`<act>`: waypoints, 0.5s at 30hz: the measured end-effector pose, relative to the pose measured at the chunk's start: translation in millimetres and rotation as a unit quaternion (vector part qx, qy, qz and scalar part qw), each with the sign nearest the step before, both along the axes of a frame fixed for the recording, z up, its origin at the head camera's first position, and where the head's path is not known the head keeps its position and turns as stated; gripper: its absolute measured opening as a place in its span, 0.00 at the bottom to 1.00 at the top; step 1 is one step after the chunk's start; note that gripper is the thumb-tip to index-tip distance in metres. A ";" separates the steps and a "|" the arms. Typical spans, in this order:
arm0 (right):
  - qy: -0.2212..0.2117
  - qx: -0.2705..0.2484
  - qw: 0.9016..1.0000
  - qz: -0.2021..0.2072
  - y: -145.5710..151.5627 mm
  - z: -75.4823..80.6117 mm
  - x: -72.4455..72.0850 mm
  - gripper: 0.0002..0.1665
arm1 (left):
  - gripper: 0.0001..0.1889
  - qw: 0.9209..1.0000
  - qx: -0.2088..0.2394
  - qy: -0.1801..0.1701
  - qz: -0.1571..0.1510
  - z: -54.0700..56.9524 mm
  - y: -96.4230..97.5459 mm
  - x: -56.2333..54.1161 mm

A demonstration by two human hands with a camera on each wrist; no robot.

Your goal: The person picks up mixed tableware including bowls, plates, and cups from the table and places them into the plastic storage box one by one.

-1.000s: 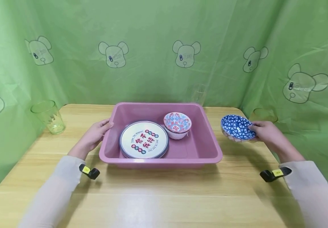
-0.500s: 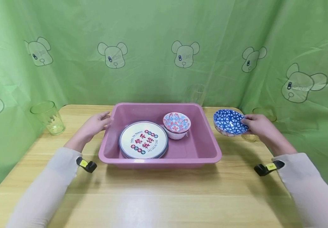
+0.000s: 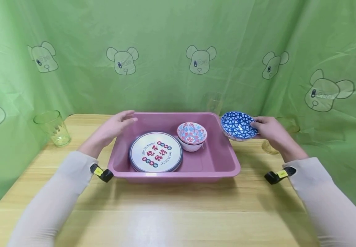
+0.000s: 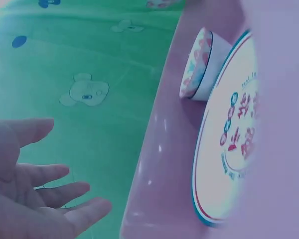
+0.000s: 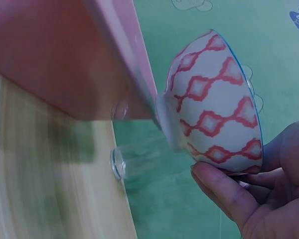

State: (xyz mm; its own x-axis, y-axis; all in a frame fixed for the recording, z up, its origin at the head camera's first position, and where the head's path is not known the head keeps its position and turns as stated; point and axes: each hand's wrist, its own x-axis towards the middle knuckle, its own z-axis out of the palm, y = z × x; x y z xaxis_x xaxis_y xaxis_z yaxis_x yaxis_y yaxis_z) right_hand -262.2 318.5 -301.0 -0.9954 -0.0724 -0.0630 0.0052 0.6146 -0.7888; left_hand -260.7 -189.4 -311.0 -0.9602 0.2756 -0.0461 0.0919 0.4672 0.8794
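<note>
My right hand (image 3: 270,132) pinches the rim of a bowl (image 3: 238,124) between thumb and fingers. Blue triangles pattern its inside; the right wrist view shows pink diamonds on its white outside (image 5: 217,107). It is held up, tilted, at the right rim of a pink plastic basin (image 3: 178,174). Over the basin's left rim hovers my left hand (image 3: 111,128), fingers extended and apart, with nothing in it. Inside the basin, a stack of white plates (image 3: 156,152) with red lettering lies at the left. Nested bowls (image 3: 192,133), the top one red and blue inside, sit right of the plates.
A clear glass (image 3: 53,128) stands at the table's left edge. Another glass (image 3: 215,103) is behind the basin, and a third glass (image 3: 270,147) at the right is partly hidden by my right hand. A green curtain (image 3: 162,82) surrounds the wooden table (image 3: 178,212).
My right hand has carried the blue bowl left and up, from beside the basin to its right rim. My left hand has let go of the left rim and risen inward over it.
</note>
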 end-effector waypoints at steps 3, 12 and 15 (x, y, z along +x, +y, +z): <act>0.008 -0.001 1.000 0.001 -8.5 3.4 -0.9 0.27 | 0.35 1.000 0.001 0.004 -0.012 5.5 5.5 -0.2; 0.018 -0.012 1.000 -0.007 -31.0 12.2 -11.3 0.25 | 0.35 1.000 0.007 0.006 -0.018 22.0 23.7 -7.7; 0.020 -0.025 0.999 -0.011 -39.7 16.0 -15.6 0.25 | 0.36 1.000 -0.007 0.009 -0.018 27.1 31.4 -10.2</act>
